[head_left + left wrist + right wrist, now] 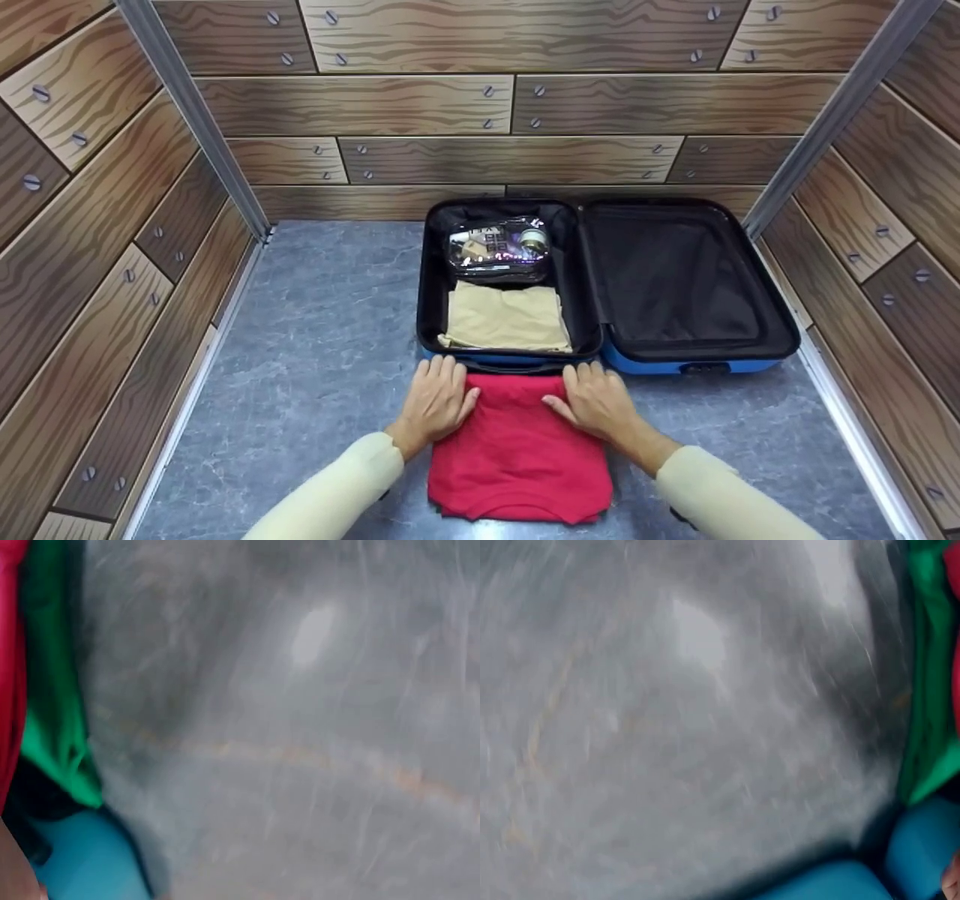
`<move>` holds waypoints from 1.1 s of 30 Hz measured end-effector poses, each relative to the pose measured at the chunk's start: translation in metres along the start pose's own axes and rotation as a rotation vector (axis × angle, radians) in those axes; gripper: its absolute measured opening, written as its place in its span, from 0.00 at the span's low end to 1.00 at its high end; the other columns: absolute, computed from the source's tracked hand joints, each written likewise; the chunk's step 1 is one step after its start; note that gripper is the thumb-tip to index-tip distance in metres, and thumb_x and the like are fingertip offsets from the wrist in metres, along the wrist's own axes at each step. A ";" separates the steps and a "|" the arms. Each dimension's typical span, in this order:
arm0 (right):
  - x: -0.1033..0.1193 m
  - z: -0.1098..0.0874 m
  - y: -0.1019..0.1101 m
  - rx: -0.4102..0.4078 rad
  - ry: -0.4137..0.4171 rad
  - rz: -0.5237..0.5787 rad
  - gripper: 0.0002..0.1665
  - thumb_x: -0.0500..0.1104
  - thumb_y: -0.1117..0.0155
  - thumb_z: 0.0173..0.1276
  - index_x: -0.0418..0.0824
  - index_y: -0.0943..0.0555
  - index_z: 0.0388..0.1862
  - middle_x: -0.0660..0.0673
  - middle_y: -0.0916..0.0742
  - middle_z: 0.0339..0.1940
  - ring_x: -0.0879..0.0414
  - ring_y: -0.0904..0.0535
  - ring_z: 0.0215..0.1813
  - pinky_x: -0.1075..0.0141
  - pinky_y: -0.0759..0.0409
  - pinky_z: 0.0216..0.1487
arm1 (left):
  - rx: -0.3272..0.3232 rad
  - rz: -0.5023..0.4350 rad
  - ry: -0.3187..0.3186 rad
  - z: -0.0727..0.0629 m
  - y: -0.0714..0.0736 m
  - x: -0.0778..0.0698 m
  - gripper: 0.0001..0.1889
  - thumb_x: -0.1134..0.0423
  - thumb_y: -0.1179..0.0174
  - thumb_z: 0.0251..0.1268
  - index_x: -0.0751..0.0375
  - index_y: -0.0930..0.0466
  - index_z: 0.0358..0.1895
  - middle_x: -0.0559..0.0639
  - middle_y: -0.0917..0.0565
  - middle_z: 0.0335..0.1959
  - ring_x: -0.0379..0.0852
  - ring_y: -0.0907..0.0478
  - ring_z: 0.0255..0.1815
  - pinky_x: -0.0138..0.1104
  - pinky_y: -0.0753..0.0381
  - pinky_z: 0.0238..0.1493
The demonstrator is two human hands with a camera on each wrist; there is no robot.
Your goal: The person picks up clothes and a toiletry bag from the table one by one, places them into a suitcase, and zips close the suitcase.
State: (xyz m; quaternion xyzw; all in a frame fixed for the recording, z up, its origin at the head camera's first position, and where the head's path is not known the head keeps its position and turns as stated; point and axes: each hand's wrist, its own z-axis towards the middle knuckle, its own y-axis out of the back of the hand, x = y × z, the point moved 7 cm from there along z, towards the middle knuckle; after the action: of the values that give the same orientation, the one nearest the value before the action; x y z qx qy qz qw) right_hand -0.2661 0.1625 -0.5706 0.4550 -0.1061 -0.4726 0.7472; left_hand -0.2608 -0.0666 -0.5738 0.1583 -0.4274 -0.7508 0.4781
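A folded red shirt (525, 442) lies on the floor in front of the open suitcase (427, 300). Under its edge, a green cloth (49, 675) shows in the left wrist view, and the same green cloth (930, 682) appears at the right of the right wrist view. My left hand (436, 401) grips the shirt's far left corner, thumb on top and fingers curled over the far edge. At the far right corner my right hand (600, 401) holds the shirt the same way. The fingertips are hidden in the head view.
Inside the suitcase's left half are a folded beige cloth (506, 319) and a clear pouch (499, 247) with small items. Its black-lined lid (675, 277) lies opened to the right, near the wall. Wood-patterned walls (450, 105) enclose the grey marbled floor (322, 330).
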 end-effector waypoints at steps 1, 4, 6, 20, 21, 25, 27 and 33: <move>-0.003 0.004 0.003 -0.003 0.008 -0.001 0.40 0.72 0.63 0.74 0.37 0.30 0.27 0.40 0.25 0.20 0.44 0.30 0.23 0.56 0.35 0.15 | -0.007 -0.001 -0.008 0.004 0.004 0.002 0.22 0.45 0.58 0.73 0.61 0.32 0.31 0.54 0.31 0.28 0.56 0.32 0.31 0.45 0.36 0.34; -0.012 0.019 0.012 -0.009 0.021 -0.018 0.41 0.73 0.64 0.73 0.36 0.29 0.27 0.40 0.25 0.20 0.44 0.30 0.23 0.56 0.35 0.16 | -0.019 0.004 -0.016 0.019 0.013 0.009 0.22 0.45 0.58 0.72 0.61 0.31 0.32 0.55 0.30 0.29 0.56 0.31 0.32 0.45 0.35 0.35; -0.020 0.031 0.017 -0.012 0.020 -0.030 0.42 0.73 0.65 0.74 0.36 0.29 0.28 0.40 0.25 0.20 0.44 0.30 0.23 0.55 0.34 0.17 | -0.014 0.011 -0.008 0.030 0.017 0.016 0.22 0.45 0.58 0.73 0.61 0.30 0.32 0.55 0.30 0.29 0.55 0.32 0.31 0.44 0.36 0.35; -0.069 0.120 0.035 -0.007 -0.023 -0.118 0.40 0.73 0.57 0.70 0.35 0.30 0.30 0.38 0.24 0.23 0.41 0.29 0.28 0.52 0.31 0.23 | 0.047 0.119 0.040 0.112 0.035 0.071 0.20 0.46 0.59 0.71 0.60 0.32 0.35 0.55 0.30 0.31 0.55 0.32 0.34 0.44 0.34 0.38; -0.071 0.125 0.035 -0.011 -0.027 -0.125 0.40 0.73 0.55 0.70 0.35 0.30 0.29 0.37 0.24 0.23 0.41 0.29 0.29 0.51 0.32 0.23 | 0.045 0.123 0.046 0.117 0.035 0.074 0.19 0.46 0.59 0.70 0.60 0.32 0.35 0.55 0.30 0.31 0.55 0.32 0.34 0.44 0.34 0.38; -0.078 0.142 0.034 -0.010 -0.053 -0.160 0.38 0.71 0.54 0.70 0.36 0.31 0.28 0.37 0.25 0.23 0.40 0.29 0.30 0.50 0.31 0.26 | 0.036 0.136 0.070 0.132 0.034 0.084 0.17 0.49 0.57 0.66 0.61 0.33 0.34 0.56 0.29 0.31 0.56 0.31 0.35 0.45 0.34 0.39; -0.083 0.149 0.034 -0.002 -0.075 -0.173 0.38 0.71 0.52 0.70 0.35 0.31 0.29 0.36 0.24 0.24 0.39 0.29 0.32 0.49 0.31 0.27 | 0.032 0.140 0.086 0.139 0.033 0.088 0.16 0.50 0.56 0.65 0.61 0.33 0.34 0.56 0.29 0.31 0.57 0.31 0.35 0.45 0.34 0.39; -0.091 0.164 0.029 0.065 -0.174 -0.185 0.37 0.69 0.50 0.71 0.33 0.30 0.32 0.34 0.24 0.30 0.38 0.29 0.37 0.47 0.31 0.34 | 0.073 0.155 0.151 0.155 0.028 0.095 0.14 0.52 0.54 0.64 0.61 0.30 0.37 0.57 0.28 0.36 0.57 0.31 0.41 0.46 0.35 0.45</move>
State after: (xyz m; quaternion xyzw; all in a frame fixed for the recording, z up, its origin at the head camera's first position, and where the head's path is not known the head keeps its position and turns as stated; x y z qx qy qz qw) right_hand -0.3932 0.1450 -0.4305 0.4440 -0.1432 -0.5735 0.6734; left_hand -0.3913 -0.0770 -0.4446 0.1982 -0.4282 -0.6815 0.5594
